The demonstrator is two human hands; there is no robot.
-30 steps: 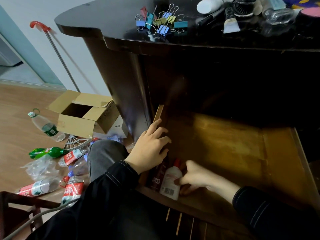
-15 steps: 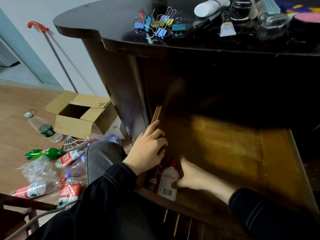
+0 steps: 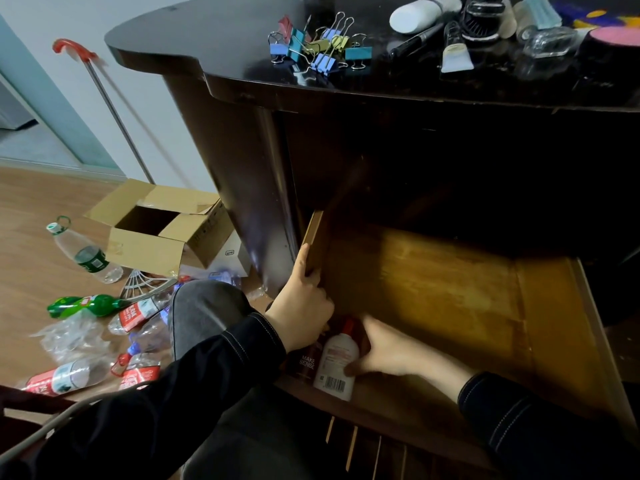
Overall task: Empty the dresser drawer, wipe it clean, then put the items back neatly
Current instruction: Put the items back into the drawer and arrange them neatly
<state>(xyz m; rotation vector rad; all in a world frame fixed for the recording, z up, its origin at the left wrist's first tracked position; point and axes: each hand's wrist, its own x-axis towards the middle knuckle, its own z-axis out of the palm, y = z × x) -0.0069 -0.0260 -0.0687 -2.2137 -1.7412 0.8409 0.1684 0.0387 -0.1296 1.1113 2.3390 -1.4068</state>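
Drawer, front-left corner: two bottles, one in hand.
Left hand (image 3: 304, 303) clamped on the left wall of the pulled-out yellow-brown wooden drawer (image 3: 450, 289); dark brown bottle (image 3: 306, 362) lettered MAKE SENSE in the corner; white plastic bottle (image 3: 335, 367) with red cap and barcode touching it, gripped by right hand (image 3: 389, 351). Risks: a shove knocks the dark bottle askew; drawer sliding inward pinches that left hand.

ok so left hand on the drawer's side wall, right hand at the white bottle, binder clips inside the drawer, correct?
No: the head view shows the binder clips on the dresser top, not in the drawer. Left hand and right hand are as stated.
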